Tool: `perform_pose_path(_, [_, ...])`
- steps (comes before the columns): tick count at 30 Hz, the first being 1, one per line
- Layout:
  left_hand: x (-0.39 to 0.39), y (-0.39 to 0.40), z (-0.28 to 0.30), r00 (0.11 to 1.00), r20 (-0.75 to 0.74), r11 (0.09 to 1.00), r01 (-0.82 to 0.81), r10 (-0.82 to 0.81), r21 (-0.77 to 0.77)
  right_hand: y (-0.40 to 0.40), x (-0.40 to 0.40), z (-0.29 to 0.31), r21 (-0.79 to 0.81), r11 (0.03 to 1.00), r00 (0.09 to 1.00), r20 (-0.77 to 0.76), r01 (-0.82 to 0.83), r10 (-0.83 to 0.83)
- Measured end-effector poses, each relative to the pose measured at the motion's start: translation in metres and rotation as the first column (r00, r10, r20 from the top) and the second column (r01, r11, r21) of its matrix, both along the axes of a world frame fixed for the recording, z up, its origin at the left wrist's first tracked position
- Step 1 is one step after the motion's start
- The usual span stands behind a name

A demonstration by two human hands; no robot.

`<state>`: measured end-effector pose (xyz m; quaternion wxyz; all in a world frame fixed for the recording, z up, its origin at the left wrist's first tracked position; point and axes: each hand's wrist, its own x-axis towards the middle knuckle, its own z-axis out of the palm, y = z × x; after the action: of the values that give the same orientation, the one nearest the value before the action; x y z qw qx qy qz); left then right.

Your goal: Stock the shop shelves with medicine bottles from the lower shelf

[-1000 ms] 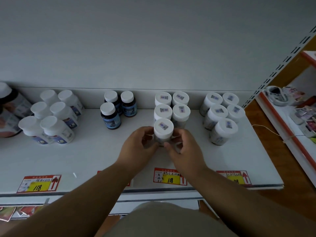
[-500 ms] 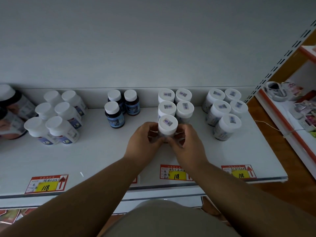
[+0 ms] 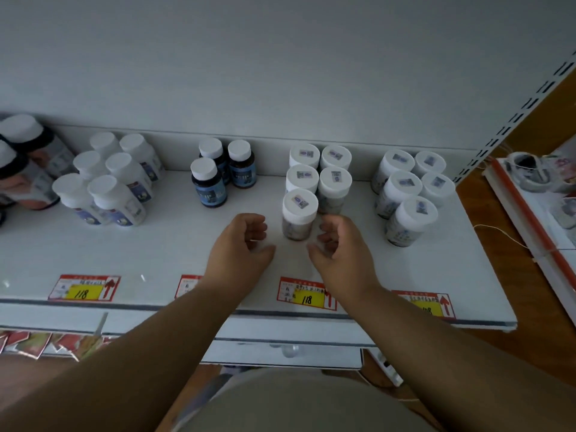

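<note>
Two hands flank the front bottle [image 3: 298, 215] on the shelf [image 3: 174, 244]: left hand [image 3: 241, 244] and right hand [image 3: 338, 247] just beside it, fingers loosely curled, holding nothing.

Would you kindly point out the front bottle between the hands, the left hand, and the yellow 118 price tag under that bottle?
front bottle [image 3: 300, 203]: head view, on its white cap.
left hand [image 3: 241, 244]: head view, on the back of the hand.
yellow 118 price tag [image 3: 307, 298]: head view, on the yellow panel.

Smooth matt white shelf [image 3: 156, 254], seemingly painted metal; bottle [image 3: 297, 215] with matt plastic cap; paper price tag [image 3: 304, 294].
</note>
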<state>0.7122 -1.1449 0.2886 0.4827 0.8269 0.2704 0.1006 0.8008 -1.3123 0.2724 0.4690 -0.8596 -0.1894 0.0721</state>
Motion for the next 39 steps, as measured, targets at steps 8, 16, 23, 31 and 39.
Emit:
perform_pose_path(8, [-0.029, -0.042, 0.01, 0.993, 0.064, 0.995, 0.097, -0.099, 0.034, -0.023, -0.027, 0.011, 0.027, 0.992, 0.991, 0.04, 0.123, -0.124])
perform_pose_path(16, [-0.024, -0.07, 0.018, 0.949, 0.13, 0.958, 0.286, -0.288, 0.032, -0.054, -0.063, 0.022, 0.069, 0.948, 0.95, 0.019, 0.31, -0.312])
perform_pose_path(23, [0.007, -0.101, 0.012, 0.946, 0.141, 0.953, 0.3, -0.291, -0.046, -0.091, -0.037, 0.028, 0.031, 0.933, 0.931, 0.058, 0.358, -0.359])
perform_pose_path(31, [0.07, -0.153, 0.003, 0.986, 0.141, 0.956, 0.123, -0.088, -0.267, -0.141, 0.034, 0.023, 0.004, 0.95, 0.949, 0.043, 0.314, -0.314])
perform_pose_path(39, [0.142, -0.159, 0.01, 0.99, 0.138, 0.896, 0.093, -0.036, -0.435, -0.144, 0.118, 0.037, 0.053, 0.969, 0.962, -0.144, 0.243, -0.234])
